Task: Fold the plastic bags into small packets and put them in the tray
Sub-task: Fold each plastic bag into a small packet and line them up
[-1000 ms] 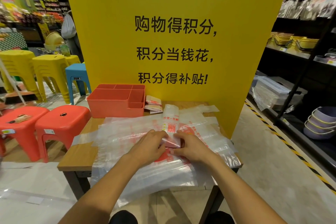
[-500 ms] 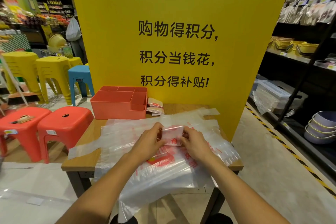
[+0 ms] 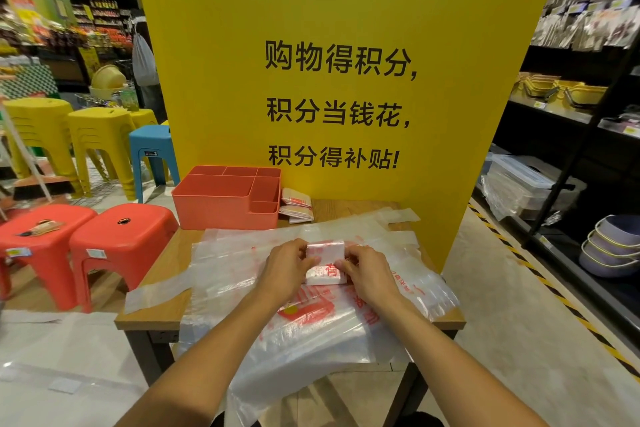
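A small folded packet [image 3: 325, 262] of clear plastic with red print lies on a pile of flat plastic bags [image 3: 311, 315] in the middle of the wooden table [image 3: 156, 308]. My left hand [image 3: 285, 267] pinches its left edge and my right hand [image 3: 367, 272] pinches its right edge. The coral tray [image 3: 225, 199] with several compartments stands at the table's back left. Two folded packets [image 3: 297, 208] lie on the table just right of the tray.
A tall yellow sign board [image 3: 339, 80] stands right behind the table. Red stools [image 3: 117, 236] sit to the left, yellow stools [image 3: 97, 135] and a blue stool [image 3: 152, 149] beyond them. Dark shelving [image 3: 571, 149] with bowls and baskets lines the right side.
The long folded strip that stood up from the table has been folded over into a short thick packet. Both hands have shifted a little away from me with it.
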`<state>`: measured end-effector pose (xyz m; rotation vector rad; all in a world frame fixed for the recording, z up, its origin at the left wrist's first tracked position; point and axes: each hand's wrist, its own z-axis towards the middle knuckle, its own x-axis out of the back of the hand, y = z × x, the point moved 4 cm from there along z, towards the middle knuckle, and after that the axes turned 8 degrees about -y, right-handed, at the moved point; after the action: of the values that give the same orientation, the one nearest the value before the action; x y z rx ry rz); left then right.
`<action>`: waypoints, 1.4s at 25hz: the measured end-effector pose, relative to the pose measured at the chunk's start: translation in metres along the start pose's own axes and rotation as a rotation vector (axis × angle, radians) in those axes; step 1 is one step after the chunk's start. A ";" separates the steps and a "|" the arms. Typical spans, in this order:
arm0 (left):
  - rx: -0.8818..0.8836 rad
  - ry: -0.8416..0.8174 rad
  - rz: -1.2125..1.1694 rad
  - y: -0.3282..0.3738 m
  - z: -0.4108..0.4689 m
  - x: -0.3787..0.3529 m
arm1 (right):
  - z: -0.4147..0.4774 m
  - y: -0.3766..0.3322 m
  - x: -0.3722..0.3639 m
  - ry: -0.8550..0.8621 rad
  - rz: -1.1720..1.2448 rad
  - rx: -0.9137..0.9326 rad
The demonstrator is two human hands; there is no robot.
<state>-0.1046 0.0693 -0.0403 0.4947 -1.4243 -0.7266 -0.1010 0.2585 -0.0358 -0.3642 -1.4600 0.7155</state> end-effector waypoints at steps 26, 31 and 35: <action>-0.269 -0.288 0.527 0.000 -0.005 0.015 | 0.008 -0.004 -0.004 -0.256 -0.188 0.246; -0.239 -0.222 0.359 0.004 -0.004 0.019 | 0.010 0.001 0.003 -0.209 -0.088 0.235; -0.174 -0.165 0.154 -0.003 0.000 0.015 | 0.012 -0.001 0.002 -0.076 -0.081 0.135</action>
<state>-0.1052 0.0566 -0.0318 0.1909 -1.5183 -0.7714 -0.1125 0.2566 -0.0321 -0.1750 -1.4808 0.7645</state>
